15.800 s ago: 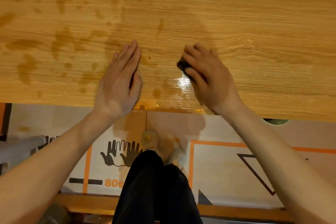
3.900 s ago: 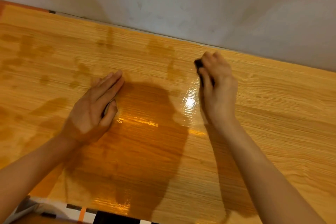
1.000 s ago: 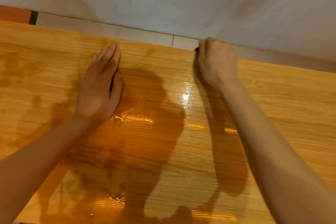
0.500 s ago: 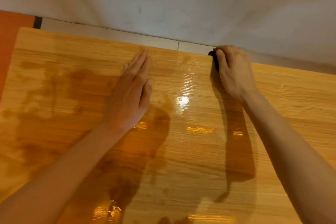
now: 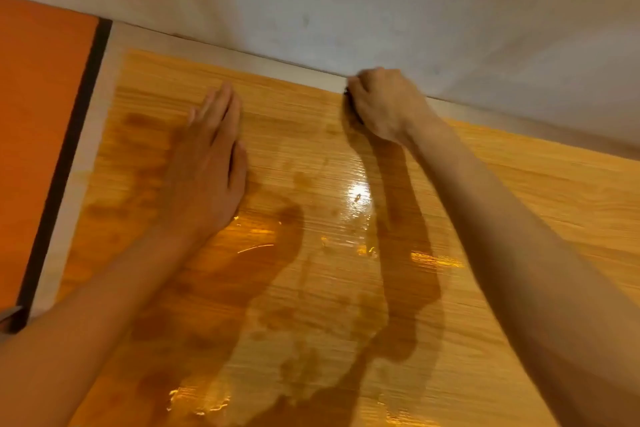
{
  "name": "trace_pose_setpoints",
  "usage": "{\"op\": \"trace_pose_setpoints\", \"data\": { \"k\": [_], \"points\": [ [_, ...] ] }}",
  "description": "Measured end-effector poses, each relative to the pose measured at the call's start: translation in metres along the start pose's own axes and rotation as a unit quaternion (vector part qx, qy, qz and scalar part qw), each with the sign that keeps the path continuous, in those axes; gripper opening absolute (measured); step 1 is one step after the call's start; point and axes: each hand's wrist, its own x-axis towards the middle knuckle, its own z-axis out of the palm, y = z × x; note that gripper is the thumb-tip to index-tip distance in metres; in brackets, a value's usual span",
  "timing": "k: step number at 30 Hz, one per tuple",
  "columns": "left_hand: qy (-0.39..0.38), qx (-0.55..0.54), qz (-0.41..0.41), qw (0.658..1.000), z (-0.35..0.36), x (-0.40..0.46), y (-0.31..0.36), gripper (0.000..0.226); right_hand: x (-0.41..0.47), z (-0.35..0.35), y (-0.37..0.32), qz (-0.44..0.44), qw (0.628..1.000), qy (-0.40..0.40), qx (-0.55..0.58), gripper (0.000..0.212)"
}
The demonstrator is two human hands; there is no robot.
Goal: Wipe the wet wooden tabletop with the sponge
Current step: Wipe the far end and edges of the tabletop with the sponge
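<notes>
Wiped at the far edge of the wet tabletop.
Left hand lay flat on the wood, fingers straight, holding nothing. Wet sheen and dark patches spread between the arms. Right hand curled tight round the sponge, only a dark sliver showing, against the wall.

A wooden bench glistens with water across its middle, darker damp blotches spreading toward its left edge and near side. A left hand lies flat on the wet boards; a right hand grips a dark sponge at the far edge.
</notes>
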Motion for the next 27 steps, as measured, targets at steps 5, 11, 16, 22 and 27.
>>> {"op": "trace_pose_setpoints", "data": {
  "k": [5,11,16,22,27],
  "points": [
    [0.010,0.015,0.012,1.000,0.003,-0.001,-0.002,0.055,0.042,0.031,-0.094,-0.068,0.997,0.007,-0.021,0.030],
    [-0.005,0.006,0.008,1.000,0.001,-0.002,0.001,0.056,0.004,0.011,-0.001,-0.038,0.999,0.001,0.021,0.032],
    [-0.022,-0.003,0.004,1.000,-0.002,-0.001,0.003,0.058,-0.064,-0.024,0.113,0.157,0.986,0.040,0.025,0.039],
    [-0.030,0.006,-0.001,1.000,-0.001,-0.001,0.003,0.058,-0.021,0.013,0.016,0.111,0.988,0.088,0.062,0.038],
    [-0.023,0.012,0.002,1.000,-0.001,-0.001,0.003,0.056,0.017,0.037,-0.072,-0.023,0.995,0.082,0.044,0.037]
  ]
}}
